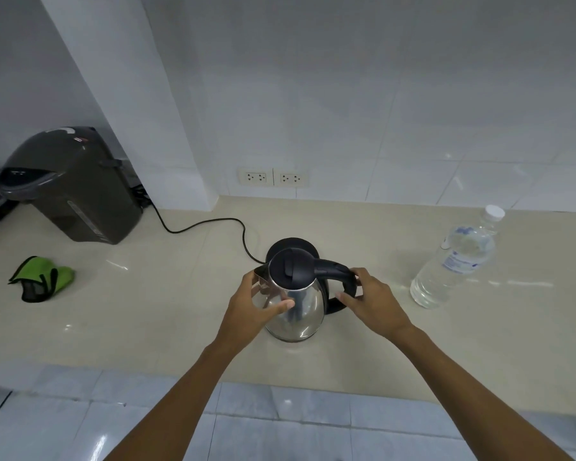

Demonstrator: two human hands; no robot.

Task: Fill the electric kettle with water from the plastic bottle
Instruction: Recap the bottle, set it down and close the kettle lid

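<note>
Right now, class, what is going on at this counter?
A person has both hands on a steel electric kettle standing on the counter: the left hand cups its body, the right hand is at the black handle. Its lid is shut. The water bottle, still capped, stands untouched to the right, so no pouring has begun.

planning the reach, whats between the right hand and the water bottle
Only bare countertop lies between the right hand and the water bottle, as the head view shows.

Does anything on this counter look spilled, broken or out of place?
Nothing is spilled or broken. The only oddity: the kettle stands off its black base, which lies just behind it. Its lid is shut, and the water bottle is upright and capped.
</note>
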